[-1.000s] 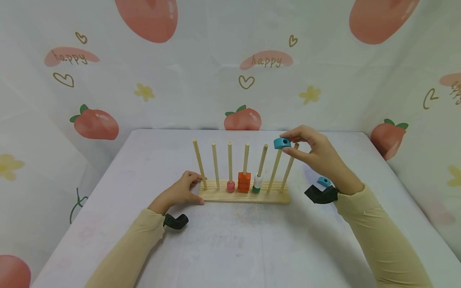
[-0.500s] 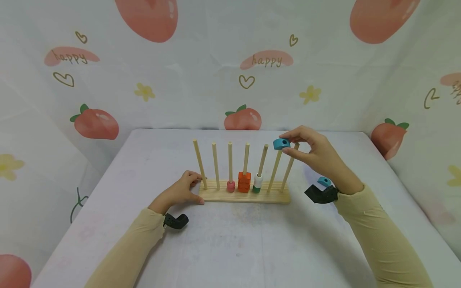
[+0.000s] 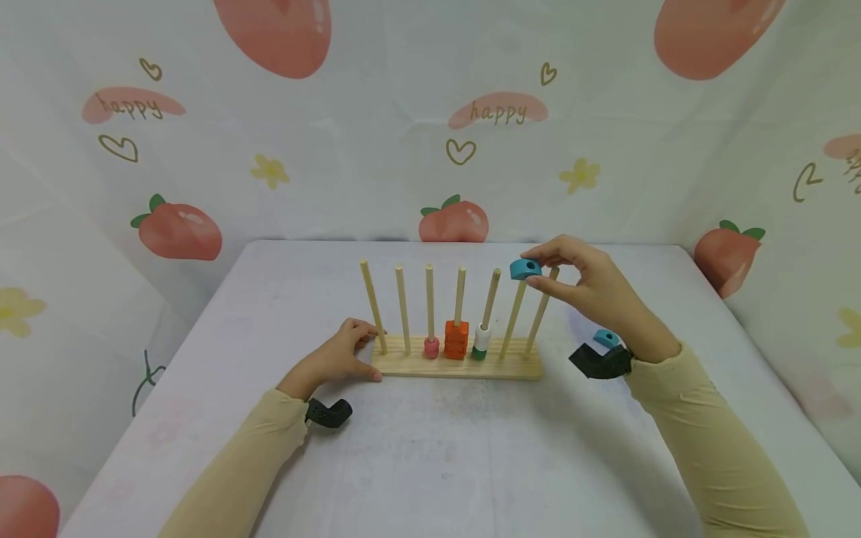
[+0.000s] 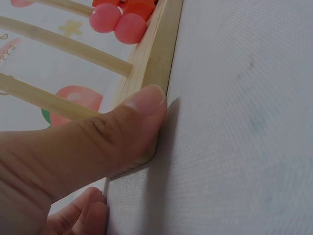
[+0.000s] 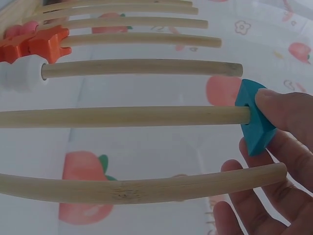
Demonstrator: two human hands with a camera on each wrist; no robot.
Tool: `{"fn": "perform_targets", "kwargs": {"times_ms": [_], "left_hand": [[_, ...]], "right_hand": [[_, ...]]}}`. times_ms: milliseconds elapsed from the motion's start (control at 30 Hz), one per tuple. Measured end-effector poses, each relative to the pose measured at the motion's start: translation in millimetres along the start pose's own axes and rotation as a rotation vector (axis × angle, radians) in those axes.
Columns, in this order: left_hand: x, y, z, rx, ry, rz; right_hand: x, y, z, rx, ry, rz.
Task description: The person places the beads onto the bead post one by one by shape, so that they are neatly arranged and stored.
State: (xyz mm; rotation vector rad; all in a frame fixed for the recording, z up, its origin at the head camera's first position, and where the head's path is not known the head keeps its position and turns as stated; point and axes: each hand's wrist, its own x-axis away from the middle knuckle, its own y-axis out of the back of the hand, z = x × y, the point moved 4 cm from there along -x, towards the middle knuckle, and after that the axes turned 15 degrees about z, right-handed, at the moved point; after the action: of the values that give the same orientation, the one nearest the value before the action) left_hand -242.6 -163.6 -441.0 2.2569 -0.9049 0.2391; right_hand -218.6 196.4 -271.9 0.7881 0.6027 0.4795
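In the head view a wooden peg board (image 3: 464,366) with several upright pegs lies on the table. My right hand (image 3: 592,284) pinches a blue block (image 3: 525,269) with a hole, between thumb and fingers, at the top of the second peg from the right. In the right wrist view that peg's tip meets the hole of the blue block (image 5: 255,120). My left hand (image 3: 339,353) grips the board's left end, its thumb (image 4: 142,105) against the front edge. Pink beads (image 3: 431,348), orange blocks (image 3: 456,341), a white bead (image 3: 482,338) and a green bead (image 3: 479,355) sit on the middle pegs.
Another blue block (image 3: 606,338) lies on the white table (image 3: 430,448) at the right, beside the right wrist's black camera mount (image 3: 599,363). The rightmost peg (image 5: 146,191) stands close to the right fingers. A printed cloth (image 3: 377,149) hangs behind the table.
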Motion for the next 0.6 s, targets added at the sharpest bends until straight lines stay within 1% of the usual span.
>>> {"fn": "perform_targets", "kwargs": {"times_ms": [167, 367, 600], "left_hand": [[-1.3, -0.1, 1.8, -0.001, -0.001, -0.001], [-1.6, 0.0, 1.9, -0.006, -0.008, -0.001], [-1.4, 0.3, 1.0, -0.007, -0.016, -0.003]], "right_hand": [[-0.9, 0.6, -1.0, 0.011, -0.006, 0.009], [-1.5, -1.2, -3.4, 0.010, 0.005, 0.024], [-0.1, -3.1, -2.8, -0.007, 0.014, 0.016]]}}
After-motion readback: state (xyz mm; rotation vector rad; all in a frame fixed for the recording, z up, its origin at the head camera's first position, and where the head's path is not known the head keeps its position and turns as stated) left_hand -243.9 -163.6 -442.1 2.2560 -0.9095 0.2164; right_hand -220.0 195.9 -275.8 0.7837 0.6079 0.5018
